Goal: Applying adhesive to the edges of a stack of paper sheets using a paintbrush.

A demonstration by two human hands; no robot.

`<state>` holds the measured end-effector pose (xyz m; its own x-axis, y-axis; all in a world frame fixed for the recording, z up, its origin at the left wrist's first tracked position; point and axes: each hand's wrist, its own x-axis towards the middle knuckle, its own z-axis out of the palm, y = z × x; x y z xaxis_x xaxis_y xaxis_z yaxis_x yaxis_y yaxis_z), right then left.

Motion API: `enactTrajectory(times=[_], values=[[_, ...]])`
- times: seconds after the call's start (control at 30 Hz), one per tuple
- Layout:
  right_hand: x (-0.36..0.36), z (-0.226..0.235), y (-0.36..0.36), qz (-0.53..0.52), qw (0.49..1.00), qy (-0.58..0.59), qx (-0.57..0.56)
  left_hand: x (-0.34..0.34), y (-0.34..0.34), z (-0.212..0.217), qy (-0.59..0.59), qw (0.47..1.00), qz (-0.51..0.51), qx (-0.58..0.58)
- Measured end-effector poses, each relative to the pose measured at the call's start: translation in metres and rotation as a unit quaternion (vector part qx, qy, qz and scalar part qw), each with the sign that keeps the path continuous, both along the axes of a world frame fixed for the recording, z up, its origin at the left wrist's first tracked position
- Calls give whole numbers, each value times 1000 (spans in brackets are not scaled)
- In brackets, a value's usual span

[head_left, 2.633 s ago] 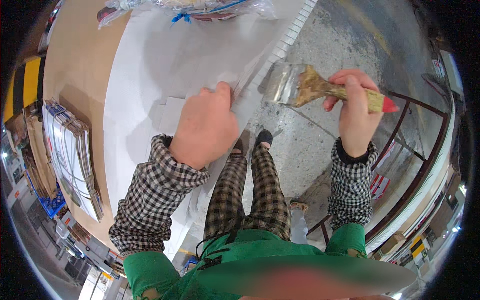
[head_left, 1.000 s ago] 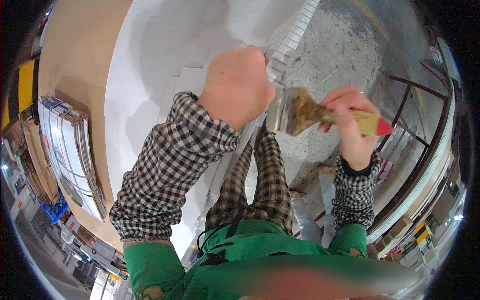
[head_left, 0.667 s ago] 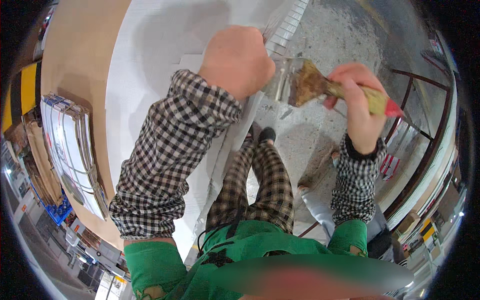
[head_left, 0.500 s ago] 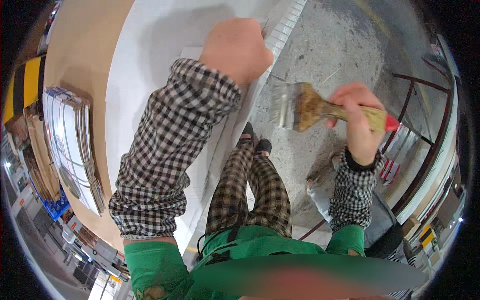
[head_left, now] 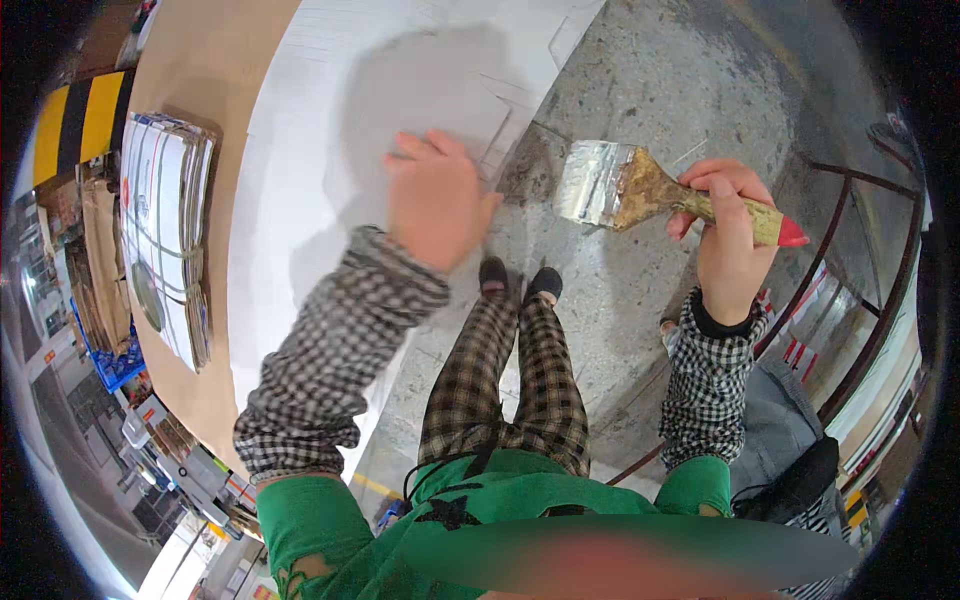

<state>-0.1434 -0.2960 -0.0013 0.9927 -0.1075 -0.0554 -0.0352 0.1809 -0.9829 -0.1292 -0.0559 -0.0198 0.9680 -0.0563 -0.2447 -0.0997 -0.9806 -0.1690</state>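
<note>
**Wide paintbrush (head_left: pixel 650 197) in the right hand (head_left: pixel 732 240), left hand (head_left: pixel 436 205) spread at the white sheets (head_left: pixel 300 170)**

The paintbrush is right of the sheets' edge and apart from it, over the speckled concrete floor (head_left: pixel 630 310). Its broad, silvery-white head points left; the stained wooden neck leads to a yellowish handle with a red end, pointing right. The right fingers are closed around that handle, the thumb along its near side.

The left hand is over the right part of the sheets, its fingers parted and pointing far, the thumb out to the right toward the edge. It has hold of nothing that shows; it is slightly blurred, and whether it touches the top sheet cannot be told. A shadow lies on the white just beyond it.

Left of the sheets runs a tan surface (head_left: pixel 215 85), bearing a corded bundle of flat printed cardboard (head_left: pixel 165 245). Farther left, beside upright brown cardboard pieces (head_left: pixel 100 260), is a blue crate (head_left: pixel 122 366); its contents are too small to make out. A yellow-and-black striped panel (head_left: pixel 78 122) stands at the far left.

At the right is a rusty metal frame (head_left: pixel 862 365). Another person's grey clothing (head_left: pixel 775 410) shows near the right forearm. The wearer's dark shoes (head_left: pixel 545 282) are on the floor between the hands.
</note>
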Motion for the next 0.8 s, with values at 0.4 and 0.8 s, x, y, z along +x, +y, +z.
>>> enactTrajectory(times=[0.4, 0.8], values=[[48, -3, 28, -66, 995, -63, -43, 18, 20, 26, 115, 959, -5, -260], [30, -10, 49, 19, 996, 25, -82, 22, 25, 28, 135, 956, -26, -259]])
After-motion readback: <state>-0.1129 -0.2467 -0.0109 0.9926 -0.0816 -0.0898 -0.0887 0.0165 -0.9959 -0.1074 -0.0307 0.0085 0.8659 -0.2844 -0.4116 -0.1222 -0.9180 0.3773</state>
